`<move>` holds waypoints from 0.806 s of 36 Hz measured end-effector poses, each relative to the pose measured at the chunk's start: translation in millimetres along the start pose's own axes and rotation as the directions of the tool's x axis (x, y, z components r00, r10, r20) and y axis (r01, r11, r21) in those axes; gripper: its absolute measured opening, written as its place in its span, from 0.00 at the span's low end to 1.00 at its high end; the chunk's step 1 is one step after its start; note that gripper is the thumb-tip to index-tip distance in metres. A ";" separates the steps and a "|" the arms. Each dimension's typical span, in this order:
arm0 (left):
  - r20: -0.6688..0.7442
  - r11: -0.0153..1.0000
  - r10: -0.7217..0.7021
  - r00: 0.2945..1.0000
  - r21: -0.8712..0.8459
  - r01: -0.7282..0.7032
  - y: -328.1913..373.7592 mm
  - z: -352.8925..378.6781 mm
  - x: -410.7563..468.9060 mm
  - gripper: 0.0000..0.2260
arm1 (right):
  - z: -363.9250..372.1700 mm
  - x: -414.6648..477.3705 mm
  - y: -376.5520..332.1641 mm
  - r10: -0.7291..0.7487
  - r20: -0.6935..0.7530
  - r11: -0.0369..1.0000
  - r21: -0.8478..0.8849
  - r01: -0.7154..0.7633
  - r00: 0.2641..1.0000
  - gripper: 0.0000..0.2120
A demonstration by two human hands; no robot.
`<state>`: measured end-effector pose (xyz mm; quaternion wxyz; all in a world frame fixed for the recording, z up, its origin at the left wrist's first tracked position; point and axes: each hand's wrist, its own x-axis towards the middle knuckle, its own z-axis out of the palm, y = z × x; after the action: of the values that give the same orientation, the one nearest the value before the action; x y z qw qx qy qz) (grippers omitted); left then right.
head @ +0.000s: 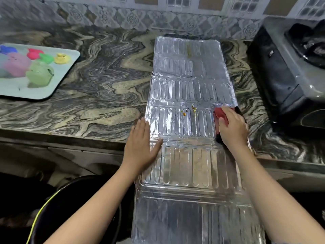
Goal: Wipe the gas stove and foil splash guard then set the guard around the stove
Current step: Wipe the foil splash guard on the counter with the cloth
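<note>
The silver foil splash guard lies unfolded flat on the marble counter, its near end hanging over the counter's front edge. Yellow-orange stains dot its middle panel. My left hand lies flat with straight fingers on the guard's left edge. At the right edge of the stained panel, my right hand grips a red cloth with a dark rim and presses it on the foil. The black gas stove stands at the far right, partly out of frame.
A pale tray with several colourful toy figures sits on the counter at the left. The patterned marble counter stretches between tray and guard, with a tiled wall behind. A dark round object with a yellow stripe is below the counter.
</note>
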<state>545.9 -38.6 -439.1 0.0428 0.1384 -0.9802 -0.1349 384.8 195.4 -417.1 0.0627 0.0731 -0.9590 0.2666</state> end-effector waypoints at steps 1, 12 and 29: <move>0.000 1.000 0.008 1.000 0.003 -0.008 -2.2 0.1 -4.8 0.38 | 1.2 -6.1 -3.7 0.022 -0.009 1.000 0.001 -0.022 1.000 0.19; -0.032 0.999 0.035 0.999 0.009 -0.034 -41.3 -8.8 -26.7 0.41 | 5.7 -43.3 -23.2 0.030 0.028 1.000 -0.003 -0.030 0.999 0.20; 0.039 0.991 0.134 0.990 -0.035 -0.133 -59.7 -24.1 -20.0 0.42 | 43.6 -65.7 -100.2 -0.008 0.134 1.000 0.002 0.008 0.991 0.21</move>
<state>583.5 -94.2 -433.4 0.0335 0.0691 -0.9857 -0.1502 463.2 94.8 -414.3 -0.0010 0.0947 -0.9605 0.2617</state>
